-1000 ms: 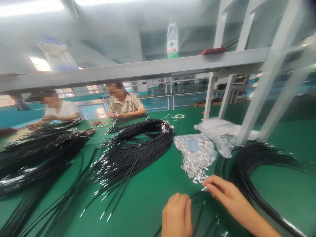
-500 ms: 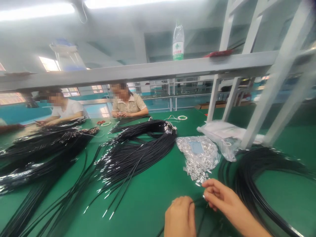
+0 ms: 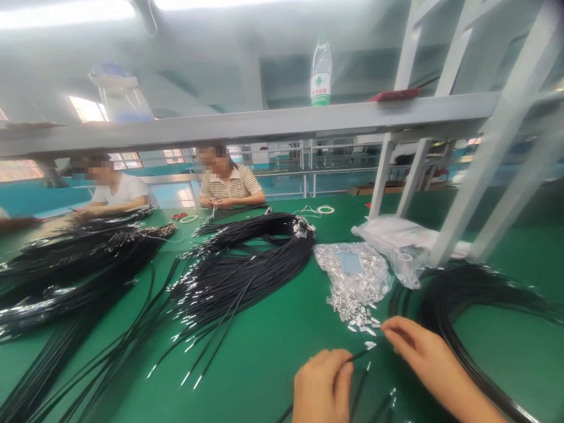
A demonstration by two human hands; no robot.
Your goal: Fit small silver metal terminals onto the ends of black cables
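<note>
My left hand (image 3: 322, 385) is closed around a thin black cable (image 3: 359, 355), whose end sticks out to the right between thumb and forefinger. Small silver metal sleeves (image 3: 370, 345) show right at that end; whether one sits on the cable I cannot tell. At the near edge of the spilled sleeves (image 3: 350, 302), my right hand (image 3: 416, 346) has its thumb and fingers together, tips beside a loose piece. What they pinch, if anything, is hidden. Behind lies a clear plastic bag (image 3: 379, 264) full of the same sleeves. More silver-tipped cables (image 3: 368, 367) lie below my hands.
Left of centre lies a big bundle of black cables (image 3: 264, 276), with more cables (image 3: 88, 282) further left. Another coil (image 3: 445, 311) curves along the right. White shelf posts (image 3: 471, 147) rise at right beside plastic bags (image 3: 396, 235). Two people (image 3: 231, 185) sit across the table.
My right hand has moved away from the cable end, right and slightly up, to the loose sleeves. More of the cable end now shows. My left hand has barely moved.
</note>
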